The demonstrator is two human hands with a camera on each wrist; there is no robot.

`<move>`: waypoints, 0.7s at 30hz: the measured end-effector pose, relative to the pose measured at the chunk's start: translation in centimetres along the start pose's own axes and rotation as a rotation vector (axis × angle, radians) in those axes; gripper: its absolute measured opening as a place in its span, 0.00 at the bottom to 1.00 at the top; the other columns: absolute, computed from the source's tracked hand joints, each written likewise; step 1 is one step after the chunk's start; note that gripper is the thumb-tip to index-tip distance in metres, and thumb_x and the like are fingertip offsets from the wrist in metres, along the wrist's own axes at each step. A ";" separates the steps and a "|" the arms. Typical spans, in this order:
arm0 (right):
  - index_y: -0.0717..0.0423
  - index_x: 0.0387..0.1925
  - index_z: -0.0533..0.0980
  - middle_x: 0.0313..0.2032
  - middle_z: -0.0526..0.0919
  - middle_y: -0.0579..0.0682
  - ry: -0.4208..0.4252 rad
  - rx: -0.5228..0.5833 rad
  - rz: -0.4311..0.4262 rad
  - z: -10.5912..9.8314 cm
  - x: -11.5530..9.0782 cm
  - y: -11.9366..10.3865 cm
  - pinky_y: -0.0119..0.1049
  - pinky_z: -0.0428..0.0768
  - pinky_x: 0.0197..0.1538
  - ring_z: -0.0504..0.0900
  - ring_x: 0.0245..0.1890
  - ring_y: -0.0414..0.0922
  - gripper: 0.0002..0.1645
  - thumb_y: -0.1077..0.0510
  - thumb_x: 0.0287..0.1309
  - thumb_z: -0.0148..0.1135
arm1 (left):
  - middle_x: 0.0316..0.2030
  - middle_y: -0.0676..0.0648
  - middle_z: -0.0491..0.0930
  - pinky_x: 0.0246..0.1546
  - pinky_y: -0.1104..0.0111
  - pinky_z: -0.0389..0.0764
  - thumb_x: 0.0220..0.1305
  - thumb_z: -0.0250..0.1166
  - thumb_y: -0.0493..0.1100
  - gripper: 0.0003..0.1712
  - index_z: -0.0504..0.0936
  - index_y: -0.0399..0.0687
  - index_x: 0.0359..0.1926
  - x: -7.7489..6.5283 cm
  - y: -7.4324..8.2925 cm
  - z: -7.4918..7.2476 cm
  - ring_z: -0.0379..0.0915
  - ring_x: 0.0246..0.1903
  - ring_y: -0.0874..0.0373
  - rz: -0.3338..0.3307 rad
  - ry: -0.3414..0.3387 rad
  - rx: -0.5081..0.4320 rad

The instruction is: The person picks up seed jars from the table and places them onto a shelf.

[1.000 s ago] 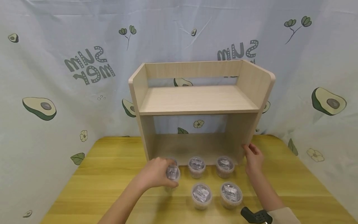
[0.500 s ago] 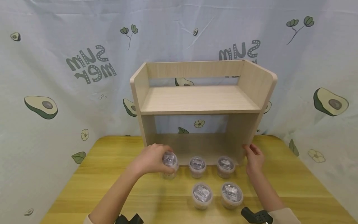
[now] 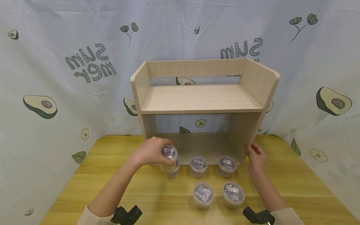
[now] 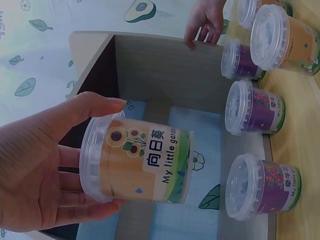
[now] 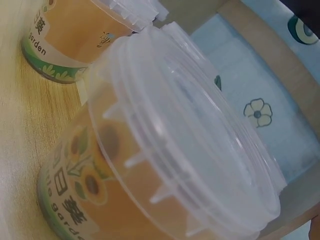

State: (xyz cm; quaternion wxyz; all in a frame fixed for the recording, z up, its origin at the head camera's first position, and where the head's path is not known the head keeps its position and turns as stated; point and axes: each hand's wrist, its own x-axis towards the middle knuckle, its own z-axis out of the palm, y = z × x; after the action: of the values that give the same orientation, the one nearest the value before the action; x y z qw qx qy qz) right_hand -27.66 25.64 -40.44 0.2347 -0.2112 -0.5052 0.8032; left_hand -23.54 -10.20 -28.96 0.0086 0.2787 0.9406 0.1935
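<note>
My left hand point(image 3: 153, 151) grips a round plastic tub point(image 4: 142, 162) with a clear lid and an orange sunflower label. It holds the tub at the left front of a pale wooden desk shelf point(image 3: 201, 98), above a purple-labelled tub point(image 3: 173, 172) that it partly covers in the head view. My right hand point(image 3: 256, 159) pinches the front edge of the shelf's right side panel, its thumb on the inner face in the left wrist view. Purple-labelled tubs point(image 4: 255, 107) stand in a row along the shelf's lower front edge.
Two orange-labelled tubs stand nearer me on the yellow wooden table point(image 3: 112, 175), a left one point(image 3: 203, 195) and a right one point(image 3: 233, 195). A patterned cloth point(image 3: 70, 28) hangs behind the shelf. Dark wrist mounts point(image 3: 127, 215) sit by both sleeves.
My left hand has lifted the orange-labelled tub from the front left and carried it up and toward the shelf, uncovering the purple tub behind. The right hand has stayed at the side panel.
</note>
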 end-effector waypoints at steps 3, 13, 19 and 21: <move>0.43 0.19 0.78 0.25 0.77 0.35 0.000 -0.015 0.003 0.0 -0.1 -0.1 0.17 0.73 0.34 0.74 0.31 0.30 0.14 0.66 0.50 0.64 | 0.34 0.51 0.80 0.27 0.72 0.75 0.40 0.72 0.54 0.31 0.79 0.45 0.46 0.2 -0.2 -0.4 0.74 0.29 0.62 -0.002 -0.008 -0.004; 0.44 0.23 0.78 0.27 0.77 0.36 0.004 -0.034 0.004 0.1 -0.1 -0.2 0.17 0.73 0.36 0.74 0.33 0.31 0.11 0.65 0.51 0.64 | 0.35 0.51 0.80 0.27 0.73 0.76 0.41 0.72 0.56 0.33 0.78 0.44 0.49 0.9 -0.5 -2.0 0.74 0.29 0.63 0.009 -0.039 -0.036; 0.43 0.20 0.78 0.25 0.78 0.35 -0.003 -0.012 -0.012 0.0 0.0 0.1 0.17 0.73 0.35 0.75 0.30 0.31 0.14 0.66 0.50 0.64 | 0.36 0.51 0.80 0.29 0.73 0.76 0.43 0.72 0.56 0.33 0.78 0.44 0.49 1.0 -0.5 -2.7 0.74 0.30 0.63 0.011 -0.048 -0.017; 0.43 0.20 0.78 0.25 0.78 0.35 -0.006 -0.011 -0.014 0.0 0.0 0.1 0.17 0.73 0.35 0.75 0.30 0.31 0.14 0.66 0.50 0.64 | 0.36 0.51 0.80 0.29 0.73 0.76 0.43 0.72 0.56 0.33 0.78 0.43 0.49 1.0 -0.4 -3.0 0.74 0.30 0.63 0.020 -0.049 -0.005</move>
State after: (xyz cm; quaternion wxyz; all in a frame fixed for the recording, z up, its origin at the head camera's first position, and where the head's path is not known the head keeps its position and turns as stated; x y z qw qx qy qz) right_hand -27.69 25.66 -40.54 0.2376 -0.2067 -0.5119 0.7992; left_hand -25.01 -11.07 -26.28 0.0304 0.2925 0.9369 0.1893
